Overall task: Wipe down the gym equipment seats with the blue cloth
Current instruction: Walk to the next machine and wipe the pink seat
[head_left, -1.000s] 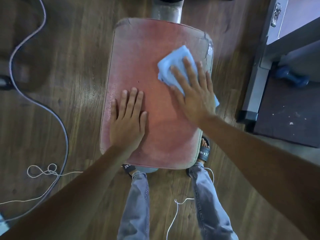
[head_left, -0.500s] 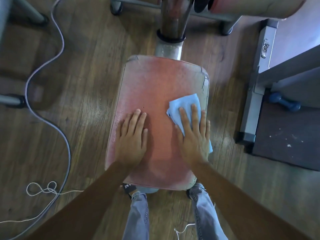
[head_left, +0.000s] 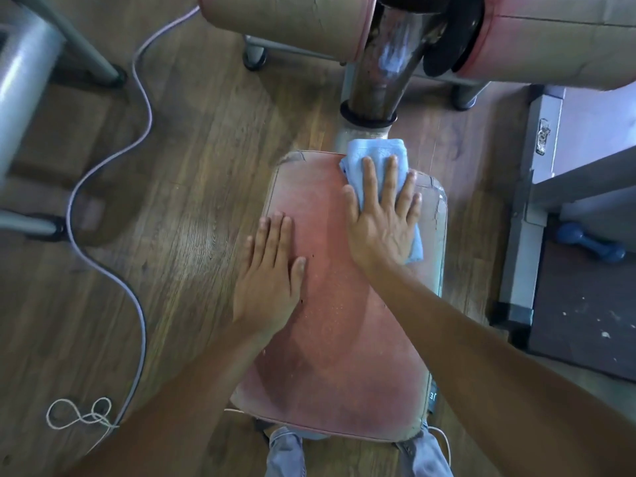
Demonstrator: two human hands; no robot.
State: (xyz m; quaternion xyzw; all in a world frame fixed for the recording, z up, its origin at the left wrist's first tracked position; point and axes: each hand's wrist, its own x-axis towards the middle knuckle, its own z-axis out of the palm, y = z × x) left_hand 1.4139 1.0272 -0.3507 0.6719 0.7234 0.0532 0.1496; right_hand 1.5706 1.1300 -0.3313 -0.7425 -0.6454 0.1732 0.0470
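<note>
A worn red padded seat fills the middle of the head view, with cracked edges at its far corners. The folded blue cloth lies on the seat's far edge, just right of centre. My right hand presses flat on the cloth, fingers spread and pointing away from me. My left hand rests flat on the seat's left side, fingers together, holding nothing.
A metal post rises behind the seat between two padded rollers. A grey cable snakes over the wooden floor at left, with a looped string. A grey frame and a blue dumbbell stand at right.
My right hand has pushed the cloth from the seat's right middle up to its far edge. The left hand stays flat on the left side. The view has tilted up.
</note>
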